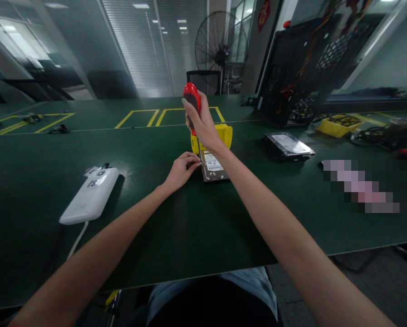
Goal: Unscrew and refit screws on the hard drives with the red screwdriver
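Observation:
My right hand [203, 120] is wrapped round the red and black handle of a screwdriver [191, 99], held upright. Its shaft points down to the left edge of a hard drive [214, 164] with a white label. My left hand [182, 170] is closed in a pinch beside the screwdriver's tip, at the drive's left edge; whatever lies between its fingertips is too small to make out. Directly behind the drive stands a yellow box [226, 135], partly hidden by my right hand.
A white power bank [92, 195] with a cable lies left. On the right are a second hard drive [288, 144], a yellow tray [337, 126], cables and a blurred strip. An open black computer case [285, 77] stands at the back right. The green table's [149, 263] front edge is near my lap.

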`<state>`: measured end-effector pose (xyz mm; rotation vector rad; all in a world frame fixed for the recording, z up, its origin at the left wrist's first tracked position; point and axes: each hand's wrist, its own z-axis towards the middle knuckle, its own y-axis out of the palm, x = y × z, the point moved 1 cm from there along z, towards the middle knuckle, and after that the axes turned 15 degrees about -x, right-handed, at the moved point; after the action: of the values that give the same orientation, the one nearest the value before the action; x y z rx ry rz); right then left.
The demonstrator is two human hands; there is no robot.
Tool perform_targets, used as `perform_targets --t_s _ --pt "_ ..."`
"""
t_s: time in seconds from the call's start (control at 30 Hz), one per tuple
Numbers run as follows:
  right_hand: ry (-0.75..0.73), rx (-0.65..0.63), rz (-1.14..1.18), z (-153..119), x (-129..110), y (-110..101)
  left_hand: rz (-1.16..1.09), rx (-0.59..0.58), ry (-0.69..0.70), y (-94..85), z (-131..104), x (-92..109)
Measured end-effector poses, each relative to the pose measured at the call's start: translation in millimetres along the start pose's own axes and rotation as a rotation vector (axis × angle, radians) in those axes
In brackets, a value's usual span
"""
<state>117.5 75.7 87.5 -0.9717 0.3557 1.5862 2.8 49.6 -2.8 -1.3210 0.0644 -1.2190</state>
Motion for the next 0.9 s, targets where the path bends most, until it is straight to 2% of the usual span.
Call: perform_targets --t_s 0.23,0.43,0.73,0.9 --pt "0.010 0.009 -0.033 0.1 -1.5 1.5 0.003 -0.021 -0.018 -3.1 -0.6 3.8" --pt "-0.013 0.032 0.037 -0.1 -5.1 0.0 -0.044 -0.046 -0.017 -3.0 0.2 4.6" --pt "-0.056 -0.008 0.093 -0.9 -9.4 0.7 -0.048 0.055 -0.086 3.0 4.6 -3.3" --pt "0.020 0.022 0.012 -2.5 -16.5 -0.2 -0.060 0.057 -0.120 2.5 5.5 -1.8"
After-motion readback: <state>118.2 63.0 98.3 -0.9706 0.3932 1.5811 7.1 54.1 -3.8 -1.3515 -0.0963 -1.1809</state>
